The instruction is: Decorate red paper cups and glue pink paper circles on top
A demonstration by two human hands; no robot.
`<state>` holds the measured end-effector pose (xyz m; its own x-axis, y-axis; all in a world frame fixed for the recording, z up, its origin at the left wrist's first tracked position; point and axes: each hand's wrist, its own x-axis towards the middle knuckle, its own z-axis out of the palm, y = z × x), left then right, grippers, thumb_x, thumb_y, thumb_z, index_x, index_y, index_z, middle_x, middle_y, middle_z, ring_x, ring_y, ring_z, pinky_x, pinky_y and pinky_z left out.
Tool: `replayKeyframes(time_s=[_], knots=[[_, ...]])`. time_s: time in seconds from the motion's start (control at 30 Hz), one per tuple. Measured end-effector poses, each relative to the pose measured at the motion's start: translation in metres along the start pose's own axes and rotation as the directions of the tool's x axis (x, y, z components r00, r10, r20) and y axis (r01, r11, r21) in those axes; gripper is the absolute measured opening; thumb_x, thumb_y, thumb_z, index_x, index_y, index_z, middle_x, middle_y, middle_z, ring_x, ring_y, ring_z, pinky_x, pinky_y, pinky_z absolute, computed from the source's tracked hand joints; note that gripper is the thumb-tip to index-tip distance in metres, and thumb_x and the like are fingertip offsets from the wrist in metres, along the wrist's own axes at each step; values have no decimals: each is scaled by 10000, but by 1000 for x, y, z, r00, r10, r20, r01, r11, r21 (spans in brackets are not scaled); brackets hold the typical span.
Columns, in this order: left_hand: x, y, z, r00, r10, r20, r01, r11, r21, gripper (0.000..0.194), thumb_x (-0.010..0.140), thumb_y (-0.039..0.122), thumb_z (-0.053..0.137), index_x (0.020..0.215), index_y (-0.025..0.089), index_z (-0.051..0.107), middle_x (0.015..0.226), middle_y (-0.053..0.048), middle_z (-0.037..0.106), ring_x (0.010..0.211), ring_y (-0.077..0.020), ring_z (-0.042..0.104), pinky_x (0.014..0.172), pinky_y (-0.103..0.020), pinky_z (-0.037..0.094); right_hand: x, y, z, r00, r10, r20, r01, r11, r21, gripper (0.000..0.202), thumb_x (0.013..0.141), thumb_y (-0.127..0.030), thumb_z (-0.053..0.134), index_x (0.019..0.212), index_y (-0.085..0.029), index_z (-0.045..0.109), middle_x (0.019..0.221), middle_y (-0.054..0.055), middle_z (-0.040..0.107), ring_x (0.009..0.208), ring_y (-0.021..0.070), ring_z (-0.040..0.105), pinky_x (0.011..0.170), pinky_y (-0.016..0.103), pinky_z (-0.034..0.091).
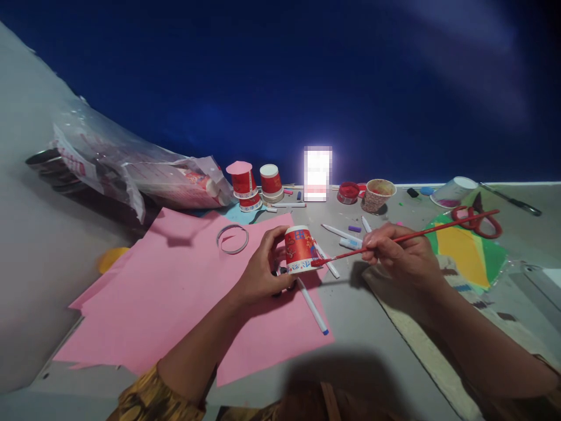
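Observation:
A red paper cup [298, 248] with a white rim and blue marks is upside down above the pink paper [175, 292]. My left hand [265, 266] is wrapped round its left side. Between the fingers of my right hand [394, 254] is a thin red paintbrush [421, 234], its red tip touching the lower right of the cup near the rim. A white marker with a blue end [313, 307] lies on the paper just below the cup. Another white marker [331, 263] lies behind the brush tip.
Stacked red cups [243, 184], a red paint pot [348, 193] and a stained cup [377, 196] stand at the back. Red-handled scissors [491, 225] and a paint-marked cloth [442, 304] lie right. A plastic bag [144, 169] sits left; a tape ring [246, 240] rests on the paper.

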<state>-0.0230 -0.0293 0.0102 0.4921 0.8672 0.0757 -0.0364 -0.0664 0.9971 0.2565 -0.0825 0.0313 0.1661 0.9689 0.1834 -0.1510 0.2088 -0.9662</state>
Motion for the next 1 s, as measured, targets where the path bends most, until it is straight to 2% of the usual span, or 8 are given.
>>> replayKeyframes(time_s=[0.2,0.3,0.47,0.67,0.73,0.83,0.9,1.0], knots=[[0,2,1,1000,5,-4,-5,1000,19,817,667,82,812,1396,311,522,1477,-95,581,1340,-348,613,1044,-453,566,-2,-5,3,1000,-26,-12,26,1000,7,262,827,-457,890,751,-231,785,717,34,718,622,156,681,522,247,573],[-1,4,1,1000,-25,1,25,999,21,827,679,107,816,1414,313,498,1482,-107,582,1289,-348,641,953,-433,606,-3,-8,5,1000,-29,4,29,1000,-6,283,808,-478,902,748,-229,782,700,34,700,630,170,681,517,262,568],[-3,5,2,997,-70,25,70,997,-14,814,714,154,810,1436,334,478,1461,-106,602,1202,-338,677,752,-343,624,-4,-10,7,994,-73,-78,73,997,1,288,798,-480,909,727,-234,778,727,25,696,619,154,677,498,241,544],[-1,3,1,1000,-25,-1,25,999,30,826,678,137,816,1421,322,506,1490,-107,575,1289,-345,633,947,-430,607,-2,-7,0,997,-47,58,49,998,-29,231,858,-436,869,776,-232,799,687,30,699,646,170,684,543,260,570],[-1,4,2,999,-33,4,33,999,21,816,685,123,804,1416,321,500,1475,-106,585,1267,-339,646,894,-401,615,-2,-7,1,998,-66,22,67,998,-22,246,841,-446,882,757,-232,794,686,31,698,642,172,685,521,255,559],[-2,6,3,998,-56,13,56,998,2,811,687,112,795,1411,313,490,1456,-114,593,1170,-324,687,720,-320,606,-2,-8,3,996,-84,-35,83,996,-12,266,818,-456,900,734,-231,786,715,35,712,629,160,682,505,239,546],[-3,7,4,997,-71,10,71,997,-2,810,689,112,788,1412,315,485,1442,-113,603,1169,-327,686,658,-285,588,-2,-7,2,998,-61,7,62,998,-27,249,839,-447,885,754,-231,795,713,36,715,630,159,681,528,246,561],[-3,8,4,997,-71,5,71,997,2,807,683,105,786,1406,314,495,1423,-107,617,1216,-335,669,695,-301,607,-1,-6,-1,996,-50,71,52,998,-27,223,867,-428,863,778,-233,804,706,33,708,642,167,685,545,258,573]])
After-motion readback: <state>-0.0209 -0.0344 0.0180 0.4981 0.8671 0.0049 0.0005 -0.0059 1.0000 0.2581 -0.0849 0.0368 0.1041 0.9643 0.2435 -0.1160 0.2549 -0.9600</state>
